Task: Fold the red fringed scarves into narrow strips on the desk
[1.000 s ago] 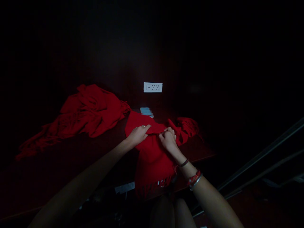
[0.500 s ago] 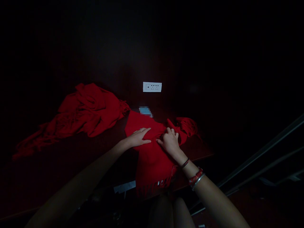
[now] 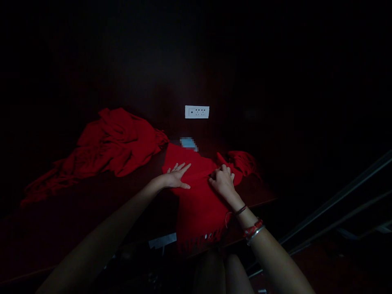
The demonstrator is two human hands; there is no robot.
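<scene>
A red fringed scarf (image 3: 199,208) lies across the dark tabletop, its fringe hanging over the front edge. On its left part my left hand (image 3: 177,176) rests with fingers spread, pressing the cloth flat. My right hand (image 3: 223,179) is closed with curled fingers on the scarf's right part, pinching a fold of it. Beyond that hand, the far end of the cloth is bunched up. To the left, a heap of red fringed fabric (image 3: 122,139) lies crumpled on the table.
A white socket panel (image 3: 197,112) is set in the dark wall behind. Just beyond the scarf lies a blurred light-blue item (image 3: 188,143). A pale strip (image 3: 162,241) shows at the table's front edge. Metal rails (image 3: 337,200) run along the right.
My right hand has shifted slightly right along the scarf, and the cloth between my hands looks smoother. My left hand's fingers have spread wider.
</scene>
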